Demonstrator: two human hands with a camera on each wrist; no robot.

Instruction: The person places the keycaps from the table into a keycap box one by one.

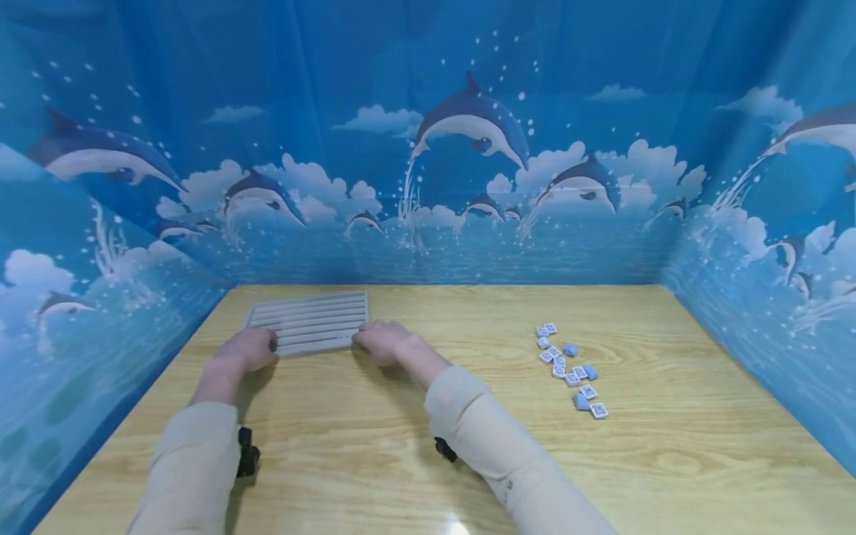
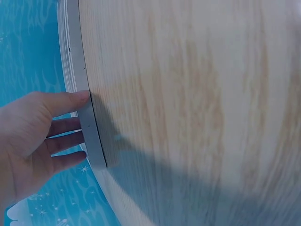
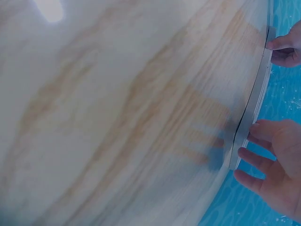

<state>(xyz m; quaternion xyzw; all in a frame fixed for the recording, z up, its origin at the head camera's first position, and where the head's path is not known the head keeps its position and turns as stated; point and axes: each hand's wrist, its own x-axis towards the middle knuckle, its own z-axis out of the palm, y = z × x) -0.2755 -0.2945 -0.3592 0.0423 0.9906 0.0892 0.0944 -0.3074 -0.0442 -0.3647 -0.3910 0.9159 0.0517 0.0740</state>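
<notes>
A grey ridged board point(image 1: 321, 318) with long parallel slats lies at the far left of the wooden table. My left hand point(image 1: 242, 351) grips it near its front left corner. In the left wrist view the thumb point(image 2: 75, 99) presses the board's narrow front edge point(image 2: 94, 136), and the other fingers reach behind that edge. At the front right corner my right hand point(image 1: 388, 342) holds the same board. The right wrist view has that hand's thumb point(image 3: 258, 129) on the edge, with the other fingers spread beside the corner.
Several small white tiles point(image 1: 559, 362) with blue patterns lie scattered on the right of the table point(image 1: 428, 475). A few plain blue pieces point(image 1: 581, 402) are among them. A blue dolphin-print curtain point(image 1: 428, 245) stands along the back and both sides.
</notes>
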